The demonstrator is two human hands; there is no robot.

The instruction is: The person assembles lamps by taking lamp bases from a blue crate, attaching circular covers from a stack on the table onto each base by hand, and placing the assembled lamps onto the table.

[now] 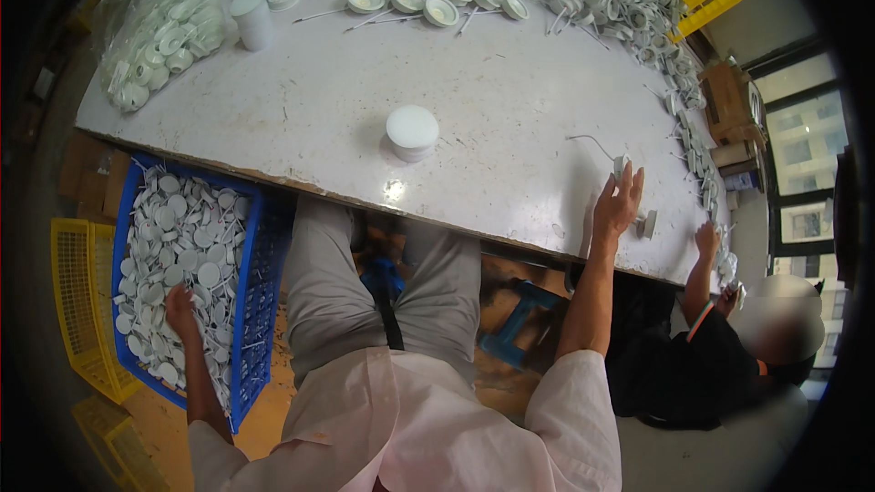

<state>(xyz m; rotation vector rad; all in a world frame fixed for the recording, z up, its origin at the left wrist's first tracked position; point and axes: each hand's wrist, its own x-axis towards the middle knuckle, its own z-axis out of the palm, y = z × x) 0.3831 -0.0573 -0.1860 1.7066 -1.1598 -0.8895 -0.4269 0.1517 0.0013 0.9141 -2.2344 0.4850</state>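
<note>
My right hand (619, 207) is over the right side of the table, its thumb and fingers closed around a small white round fitting (621, 166) with a thin wire trailing up and left. Beside its wrist lies another white round fitting (646, 223). My left hand (180, 312) is low at the left, over a blue crate (253, 310) filled with white round fittings (189, 232) and their wires. Its fingers are slightly bent and apart, with nothing visible in them. A stack of white discs (412, 133) stands on the table in front of me.
White fittings (441, 11) lie across the table's (319, 100) far side, heaped at the back right. A clear bag of fittings (169, 41) and a white cylinder (252, 16) stand far left. Yellow crates (77, 301) flank the blue one. A co-worker (720, 355) works at the right.
</note>
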